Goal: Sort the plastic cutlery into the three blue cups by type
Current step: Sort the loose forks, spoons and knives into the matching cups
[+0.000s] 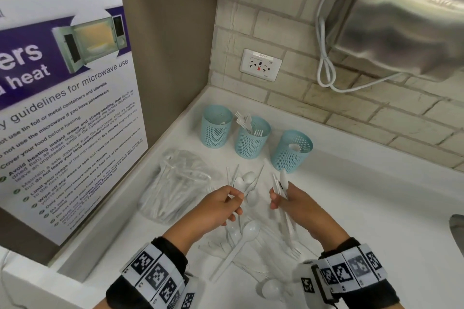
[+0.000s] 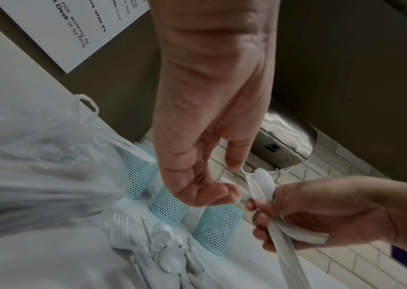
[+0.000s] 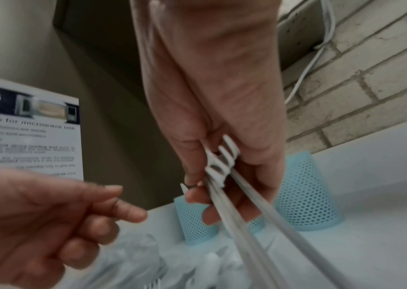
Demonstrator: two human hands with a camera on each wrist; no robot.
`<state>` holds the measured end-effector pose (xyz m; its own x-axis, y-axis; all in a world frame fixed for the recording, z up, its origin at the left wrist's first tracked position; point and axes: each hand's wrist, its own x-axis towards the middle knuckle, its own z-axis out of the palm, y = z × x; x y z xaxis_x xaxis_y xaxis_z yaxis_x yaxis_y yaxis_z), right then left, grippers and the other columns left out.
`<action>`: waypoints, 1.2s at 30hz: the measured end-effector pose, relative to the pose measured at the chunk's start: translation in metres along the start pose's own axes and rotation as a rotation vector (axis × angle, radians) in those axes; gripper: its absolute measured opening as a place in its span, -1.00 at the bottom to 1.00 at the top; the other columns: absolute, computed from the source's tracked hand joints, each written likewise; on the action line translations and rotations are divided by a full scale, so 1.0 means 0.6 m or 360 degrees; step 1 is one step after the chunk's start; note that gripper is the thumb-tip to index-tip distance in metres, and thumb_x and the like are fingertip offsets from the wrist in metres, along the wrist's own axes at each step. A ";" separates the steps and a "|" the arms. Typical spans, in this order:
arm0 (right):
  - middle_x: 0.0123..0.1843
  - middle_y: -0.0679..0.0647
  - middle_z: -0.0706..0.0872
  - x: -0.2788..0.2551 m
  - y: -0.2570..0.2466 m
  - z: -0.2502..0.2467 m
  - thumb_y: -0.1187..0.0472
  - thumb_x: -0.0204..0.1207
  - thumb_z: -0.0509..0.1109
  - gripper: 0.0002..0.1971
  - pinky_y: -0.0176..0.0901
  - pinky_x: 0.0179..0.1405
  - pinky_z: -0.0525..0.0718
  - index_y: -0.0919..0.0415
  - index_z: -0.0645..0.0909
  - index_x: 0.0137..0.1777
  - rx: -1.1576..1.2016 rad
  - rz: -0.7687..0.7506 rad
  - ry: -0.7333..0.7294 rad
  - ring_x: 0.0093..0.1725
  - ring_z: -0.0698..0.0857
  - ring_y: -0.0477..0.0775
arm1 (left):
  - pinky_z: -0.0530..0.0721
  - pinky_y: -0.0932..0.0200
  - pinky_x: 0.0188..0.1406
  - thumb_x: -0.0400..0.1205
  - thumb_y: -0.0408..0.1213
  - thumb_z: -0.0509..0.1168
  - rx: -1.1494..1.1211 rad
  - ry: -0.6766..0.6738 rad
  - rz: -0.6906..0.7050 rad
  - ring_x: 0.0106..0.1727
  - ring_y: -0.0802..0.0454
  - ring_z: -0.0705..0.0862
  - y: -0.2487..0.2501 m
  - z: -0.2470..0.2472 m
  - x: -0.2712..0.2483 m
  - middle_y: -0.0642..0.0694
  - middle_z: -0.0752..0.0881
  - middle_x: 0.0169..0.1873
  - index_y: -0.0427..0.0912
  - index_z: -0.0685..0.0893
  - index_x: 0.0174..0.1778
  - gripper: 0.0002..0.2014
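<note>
Three blue perforated cups stand in a row on the white counter: the left cup, the middle cup with forks in it, and the right cup with a spoon in it. My right hand grips a bundle of white cutlery; a spoon bowl sticks up from it and fork tines show at the palm. My left hand hovers just left of it with curled fingers, beside a spoon. I cannot tell whether it holds that spoon. Loose cutlery lies below both hands.
A clear plastic bag of cutlery lies left of the pile, next to a leaning microwave poster. On the brick wall are a socket and a steel dispenser with a white cord. A sink edge shows at right.
</note>
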<state>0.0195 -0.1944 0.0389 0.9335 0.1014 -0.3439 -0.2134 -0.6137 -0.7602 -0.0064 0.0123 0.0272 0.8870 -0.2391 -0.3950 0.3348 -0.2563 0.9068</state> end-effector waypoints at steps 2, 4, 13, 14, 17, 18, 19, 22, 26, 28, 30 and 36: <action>-0.17 -0.02 0.75 -0.005 -0.009 0.003 0.06 0.68 0.24 -0.79 -0.25 -0.09 0.51 0.19 0.60 0.06 0.0218 -0.0062 -0.0033 -0.09 0.65 -0.07 | 0.59 0.27 -0.01 0.66 -0.06 0.24 0.0076 -0.0021 0.0076 -0.05 0.19 0.65 -0.001 0.003 0.001 0.04 0.68 0.00 0.02 0.59 0.21 -0.77; -0.17 0.01 0.75 -0.008 -0.020 0.011 0.08 0.69 0.23 -0.75 -0.25 -0.06 0.55 0.26 0.63 0.02 0.0436 -0.0087 -0.0074 -0.11 0.67 -0.07 | 0.57 0.37 0.08 0.61 0.01 0.31 0.0128 -0.0074 0.0134 0.07 0.26 0.62 0.000 0.007 0.001 0.10 0.63 0.10 0.03 0.56 0.29 -0.65; 0.08 0.32 0.79 -0.017 -0.056 0.046 0.20 0.69 0.22 -0.71 -0.01 -0.21 0.75 0.39 0.63 0.22 0.1043 -0.0153 -0.0223 0.07 0.78 0.33 | 0.68 0.06 0.22 0.66 -0.14 0.29 -0.0094 -0.0236 0.0310 0.08 0.01 0.78 0.000 0.018 0.001 -0.08 0.81 0.05 0.02 0.48 0.38 -0.65; 0.09 0.32 0.79 -0.016 -0.058 0.047 0.18 0.68 0.23 -0.70 0.00 -0.14 0.75 0.39 0.64 0.22 0.1039 -0.0174 -0.0222 0.08 0.78 0.33 | 0.73 0.09 0.12 0.69 -0.20 0.26 -0.0150 -0.0193 0.0293 0.04 -0.05 0.79 0.002 0.016 -0.001 -0.15 0.81 0.02 -0.07 0.53 0.32 -0.72; 0.10 0.30 0.80 -0.013 -0.058 0.048 0.12 0.66 0.25 -0.65 0.00 0.07 0.74 0.40 0.64 0.22 0.1042 -0.0212 -0.0196 0.11 0.78 0.28 | 0.75 0.23 -0.10 0.73 -0.28 0.17 -0.0192 -0.0107 0.0246 -0.08 -0.07 0.80 0.004 0.011 -0.003 -0.25 0.79 -0.02 -0.20 0.57 0.26 -0.78; 0.09 0.29 0.80 -0.012 -0.058 0.048 0.11 0.66 0.25 -0.65 -0.03 0.09 0.74 0.40 0.63 0.22 0.1049 -0.0212 -0.0179 0.11 0.78 0.25 | 0.76 0.20 -0.12 0.73 -0.29 0.15 -0.0201 -0.0098 0.0234 -0.14 -0.05 0.79 0.003 0.012 -0.001 -0.25 0.79 -0.08 -0.22 0.57 0.24 -0.79; 0.08 0.27 0.81 -0.011 -0.058 0.047 0.11 0.66 0.26 -0.66 -0.07 0.07 0.75 0.40 0.64 0.21 0.1050 -0.0216 -0.0156 0.11 0.79 0.22 | 0.77 0.17 -0.14 0.74 -0.30 0.13 -0.0227 -0.0094 0.0224 -0.21 -0.02 0.78 0.002 0.012 0.000 -0.22 0.77 -0.17 -0.24 0.58 0.22 -0.79; 0.03 0.23 0.83 -0.010 -0.058 0.045 0.13 0.67 0.25 -0.70 -0.20 -0.03 0.75 0.34 0.69 0.13 0.1076 -0.0203 -0.0100 0.05 0.81 0.15 | 0.69 0.25 -0.29 0.76 -0.30 0.07 -0.0214 -0.0044 0.0214 -0.35 0.15 0.70 0.000 0.013 0.004 -0.06 0.71 -0.30 -0.21 0.62 0.16 -0.77; 0.02 0.21 0.83 -0.007 -0.055 0.044 0.11 0.67 0.25 -0.69 -0.25 -0.10 0.73 0.35 0.70 0.12 0.1031 -0.0185 -0.0044 -0.01 0.81 0.06 | 0.66 0.30 -0.21 0.77 -0.21 0.03 -0.0153 -0.0026 0.0217 -0.29 0.18 0.69 0.003 0.012 0.004 0.02 0.74 -0.25 -0.17 0.62 0.16 -0.73; 0.02 0.17 0.82 -0.005 -0.052 0.045 0.08 0.66 0.28 -0.68 -0.27 -0.12 0.68 0.35 0.66 0.13 0.0943 -0.0172 0.0003 -0.04 0.79 0.04 | 0.66 0.31 -0.17 0.77 -0.17 0.02 -0.0135 -0.0040 0.0210 -0.25 0.18 0.70 0.006 0.012 0.003 0.04 0.76 -0.21 -0.15 0.63 0.15 -0.71; -0.10 0.08 0.79 -0.006 -0.052 0.046 0.04 0.62 0.32 -0.73 -0.27 -0.17 0.59 0.25 0.67 0.06 0.0856 -0.0169 0.0042 -0.16 0.72 -0.07 | 0.65 0.32 -0.19 0.77 -0.13 0.04 -0.0135 -0.0048 0.0213 -0.26 0.19 0.69 0.007 0.013 0.003 0.05 0.75 -0.21 -0.16 0.63 0.15 -0.71; -0.11 0.18 0.70 -0.012 -0.057 0.051 0.01 0.48 0.47 -0.69 -0.08 -0.09 0.52 0.19 0.72 0.10 0.0968 -0.0181 0.0010 -0.11 0.56 0.11 | 0.51 0.24 -0.35 0.74 -0.04 0.09 -0.0155 -0.0064 0.0253 -0.52 0.22 0.43 0.008 0.014 0.003 0.17 0.46 -0.54 -0.15 0.50 -0.22 -0.69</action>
<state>0.0110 -0.1501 0.0503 0.9613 0.1344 -0.2407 -0.2370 -0.0427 -0.9706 -0.0062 0.0029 0.0295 0.9184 -0.3071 -0.2496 0.2224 -0.1211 0.9674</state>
